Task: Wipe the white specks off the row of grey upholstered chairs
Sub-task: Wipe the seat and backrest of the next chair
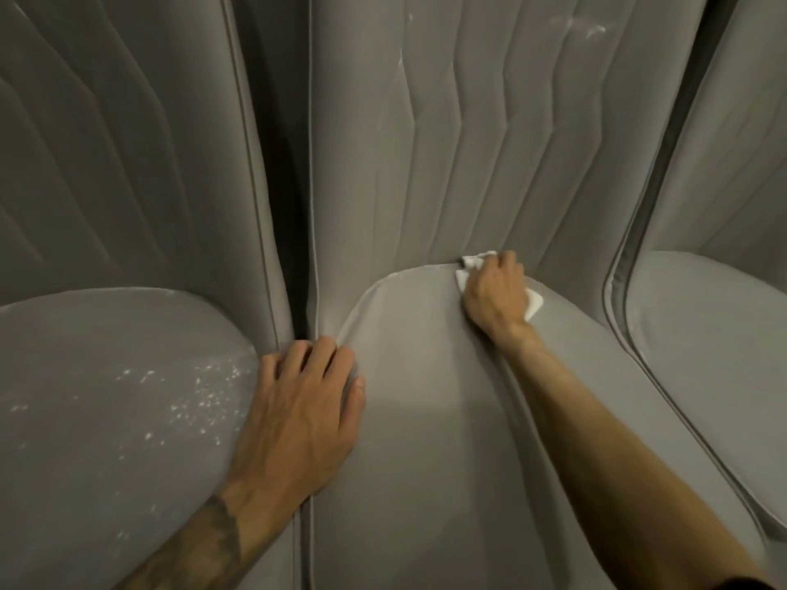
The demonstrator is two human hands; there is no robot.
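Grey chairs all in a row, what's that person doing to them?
A person is cleaning them. The right hand presses a crumpled white cloth into the crease where the middle grey upholstered chair's seat meets its quilted backrest. The left hand rests flat at the gap between the middle and left seats. The left grey chair seat is still dotted with white specks, and faint white smudges show high on the backrest.

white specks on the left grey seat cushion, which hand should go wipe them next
Right. The right hand already grips the white cloth on the middle seat; the bare left hand, though beside the white specks, holds nothing.
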